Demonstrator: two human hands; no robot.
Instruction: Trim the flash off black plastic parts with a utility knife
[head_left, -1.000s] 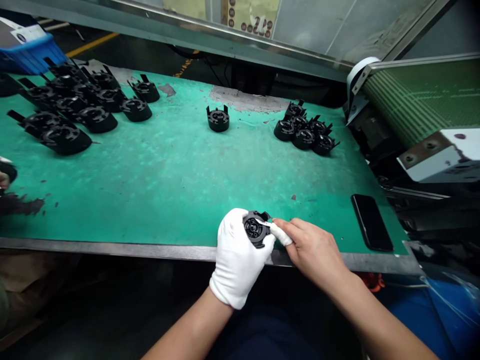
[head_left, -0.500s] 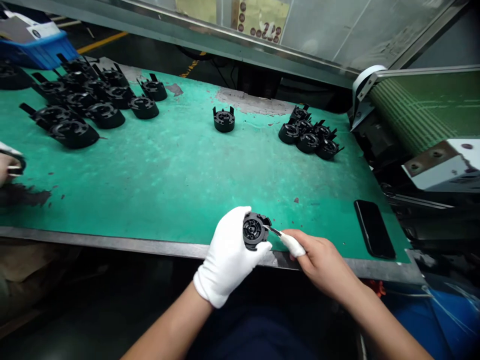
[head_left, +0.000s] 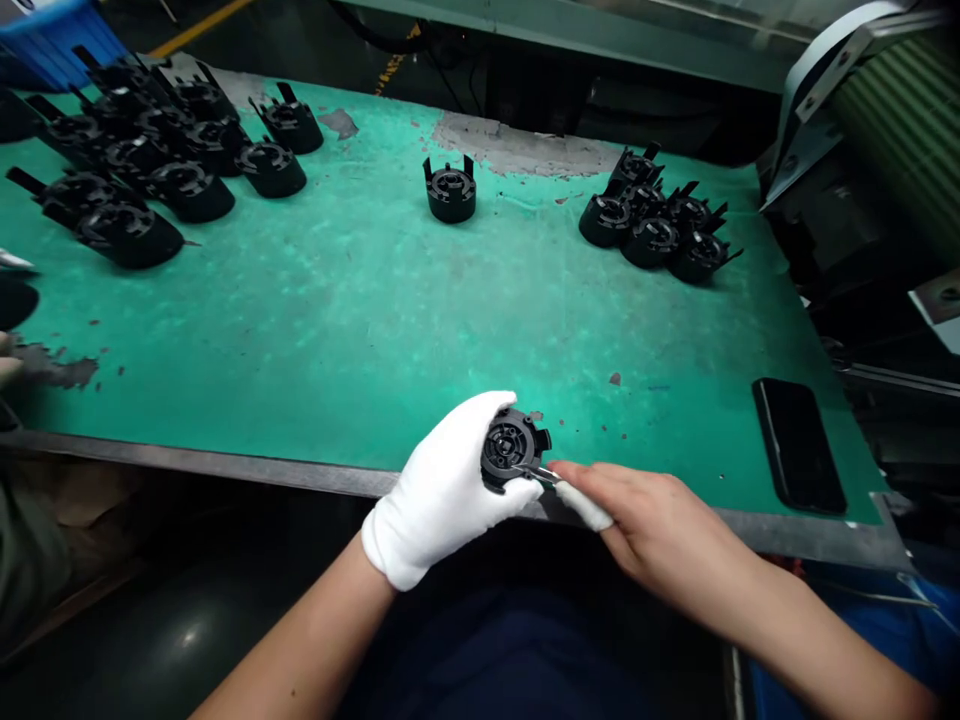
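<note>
- While the gloved left hand clamps a round black part over the near edge of the table, the right hand pinches a thin blade with its tip at the part's face.
- A phone lies by the near right corner.
- Similar parts stand toward the far edge, clustered at left and by the right corner, one alone between.

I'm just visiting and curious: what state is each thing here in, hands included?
Left hand: gloved, closed around the black round part
Right hand: mostly bare, one digit covered in white, holding the thin tool
Thin tool: tip at the held part
Phone: lying flat, screen dark
Lone black part: standing, prongs up
Green bench top: worn, scraped in patches
</note>
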